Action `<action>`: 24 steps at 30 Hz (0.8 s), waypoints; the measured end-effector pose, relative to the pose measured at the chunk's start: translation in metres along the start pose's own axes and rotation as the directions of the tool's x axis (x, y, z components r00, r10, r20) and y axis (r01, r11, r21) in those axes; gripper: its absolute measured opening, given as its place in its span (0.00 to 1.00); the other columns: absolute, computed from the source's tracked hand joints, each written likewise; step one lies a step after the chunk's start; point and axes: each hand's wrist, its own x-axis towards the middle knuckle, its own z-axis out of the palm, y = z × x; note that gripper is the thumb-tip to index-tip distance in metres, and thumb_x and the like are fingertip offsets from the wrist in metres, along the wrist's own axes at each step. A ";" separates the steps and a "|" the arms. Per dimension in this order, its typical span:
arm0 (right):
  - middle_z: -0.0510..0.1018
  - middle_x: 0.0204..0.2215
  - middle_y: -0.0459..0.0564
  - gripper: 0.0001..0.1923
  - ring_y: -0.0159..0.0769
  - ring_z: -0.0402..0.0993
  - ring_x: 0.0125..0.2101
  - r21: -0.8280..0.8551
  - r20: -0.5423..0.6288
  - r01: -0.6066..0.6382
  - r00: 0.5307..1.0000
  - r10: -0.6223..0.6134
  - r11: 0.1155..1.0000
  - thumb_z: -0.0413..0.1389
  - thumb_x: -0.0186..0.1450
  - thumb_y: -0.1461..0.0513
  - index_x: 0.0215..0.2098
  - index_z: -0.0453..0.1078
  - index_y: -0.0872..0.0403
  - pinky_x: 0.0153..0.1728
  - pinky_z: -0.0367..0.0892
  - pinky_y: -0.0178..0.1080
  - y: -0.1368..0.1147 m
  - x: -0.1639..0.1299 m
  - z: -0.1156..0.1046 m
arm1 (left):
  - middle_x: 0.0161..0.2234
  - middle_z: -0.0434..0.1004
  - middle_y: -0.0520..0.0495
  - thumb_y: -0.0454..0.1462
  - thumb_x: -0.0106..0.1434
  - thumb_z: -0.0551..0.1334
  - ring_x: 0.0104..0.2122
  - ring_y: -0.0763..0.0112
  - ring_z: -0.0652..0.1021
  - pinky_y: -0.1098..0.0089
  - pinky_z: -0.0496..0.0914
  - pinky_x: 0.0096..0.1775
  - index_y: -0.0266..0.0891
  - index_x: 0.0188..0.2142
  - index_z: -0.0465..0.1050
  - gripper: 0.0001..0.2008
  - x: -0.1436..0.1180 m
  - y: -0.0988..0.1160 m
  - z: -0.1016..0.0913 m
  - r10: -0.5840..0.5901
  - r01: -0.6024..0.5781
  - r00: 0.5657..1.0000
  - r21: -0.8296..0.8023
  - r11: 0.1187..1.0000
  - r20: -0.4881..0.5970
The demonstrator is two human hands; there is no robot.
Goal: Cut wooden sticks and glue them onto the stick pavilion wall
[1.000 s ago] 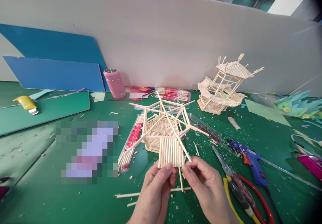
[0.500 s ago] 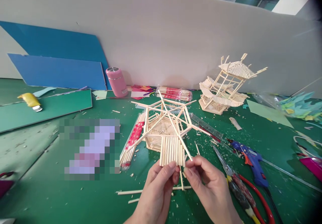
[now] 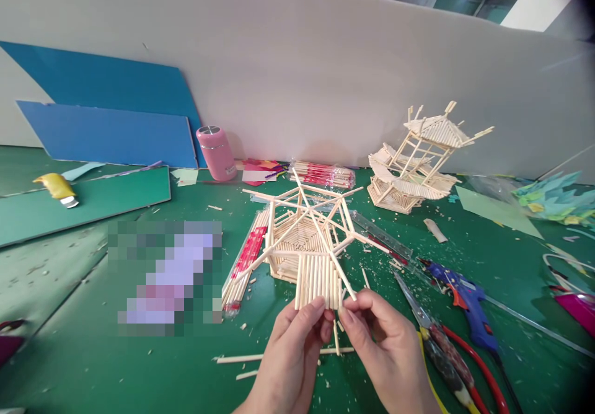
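Little change over the last half-second: left hand (image 3: 295, 343) pinches the stick panel (image 3: 318, 277) at six o'clock on the stick frame (image 3: 301, 239), right hand (image 3: 383, 343) at panel's four-o'clock corner, grip unclear; fitting apparently unfinished.

Left of the stick frame (image 3: 302, 234), a lavender shape (image 3: 183, 271) is pixelated past recognition. In front of the frame, the left hand (image 3: 292, 349) partly hides its own fingers; whatever the right hand (image 3: 383, 343) pinches (if anything) is too small to tell. Right of the frame, 1 magenta object (image 3: 577, 310) is cut off by the picture's edge.
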 end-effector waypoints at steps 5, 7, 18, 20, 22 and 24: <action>0.68 0.19 0.41 0.07 0.26 0.61 0.18 0.026 -0.025 -0.023 0.999 0.023 0.999 0.56 0.59 0.59 0.26 0.67 0.53 0.18 0.58 0.28 -0.002 0.001 0.002 | 0.20 0.69 0.50 0.37 0.50 0.67 0.25 0.71 0.66 0.69 0.62 0.32 0.36 0.19 0.71 0.08 0.001 -0.001 -0.002 0.005 -0.006 1.000 0.018 1.000 0.021; 0.69 0.20 0.42 0.07 0.27 0.61 0.18 0.023 -0.031 -0.019 0.999 0.020 1.000 0.56 0.59 0.59 0.26 0.67 0.53 0.18 0.59 0.28 -0.001 0.002 0.002 | 0.21 0.69 0.49 0.37 0.52 0.66 0.25 0.71 0.66 0.69 0.62 0.32 0.36 0.20 0.72 0.08 0.001 -0.001 -0.004 0.008 -0.009 0.999 0.020 1.000 0.036; 0.68 0.21 0.42 0.07 0.28 0.62 0.19 -0.021 0.019 -0.010 1.000 0.011 1.000 0.54 0.61 0.58 0.27 0.66 0.53 0.19 0.60 0.29 0.004 0.001 -0.001 | 0.22 0.70 0.49 0.36 0.55 0.63 0.26 0.71 0.66 0.70 0.62 0.33 0.35 0.22 0.72 0.08 0.000 -0.002 -0.005 0.009 -0.009 0.998 0.008 1.000 0.057; 0.68 0.21 0.43 0.08 0.29 0.63 0.19 0.023 0.012 -0.055 0.998 0.055 0.998 0.55 0.60 0.57 0.27 0.66 0.53 0.19 0.60 0.30 0.003 0.001 0.000 | 0.22 0.70 0.49 0.37 0.54 0.65 0.26 0.71 0.66 0.69 0.62 0.33 0.35 0.21 0.72 0.08 0.000 -0.001 -0.003 0.009 -0.009 0.999 0.010 1.000 0.044; 0.69 0.22 0.43 0.09 0.30 0.63 0.20 0.064 0.004 -0.113 0.994 0.113 0.992 0.55 0.60 0.56 0.28 0.67 0.53 0.20 0.60 0.30 0.002 0.000 0.000 | 0.21 0.69 0.49 0.37 0.52 0.66 0.25 0.71 0.66 0.69 0.62 0.32 0.35 0.20 0.72 0.08 0.000 0.000 -0.002 0.005 -0.005 1.000 0.016 1.000 0.025; 0.69 0.23 0.44 0.09 0.31 0.64 0.21 0.090 0.008 -0.145 0.989 0.145 0.985 0.55 0.60 0.55 0.30 0.67 0.53 0.21 0.60 0.31 0.001 -0.001 -0.001 | 0.21 0.69 0.50 0.37 0.50 0.67 0.25 0.71 0.66 0.69 0.62 0.32 0.35 0.20 0.72 0.08 0.000 0.000 -0.002 -0.002 0.002 1.000 0.024 1.000 0.010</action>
